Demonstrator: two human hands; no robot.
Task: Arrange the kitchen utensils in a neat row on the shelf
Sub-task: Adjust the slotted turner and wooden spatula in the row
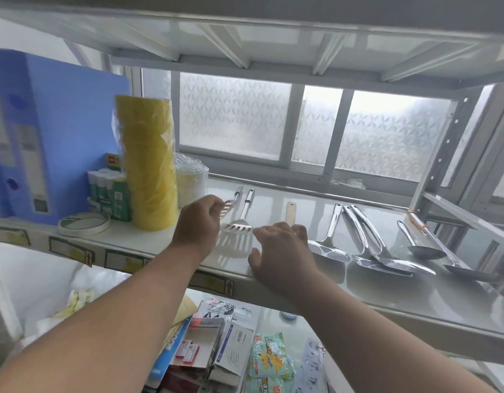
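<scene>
Steel utensils lie on the white shelf [273, 199], handles pointing to the window. My left hand [198, 225] pinches the slotted head of one slotted spatula [230, 207] at the left end. A second slotted spatula [237, 227] lies right beside it. My right hand [282, 248] hovers with fingers spread over the head of a wooden-handled utensil [291, 210], hiding that head. Further right lie a serving spoon [328, 245], two crossed turners [370, 245] and two ladles [428, 249].
A yellow tape stack [148, 163], glue sticks [108, 191], a tape ring [84, 224] and blue file boxes [46, 131] crowd the shelf's left end. The metal upright [441, 154] bounds the right side. Packets and boxes [231, 344] fill the shelf below.
</scene>
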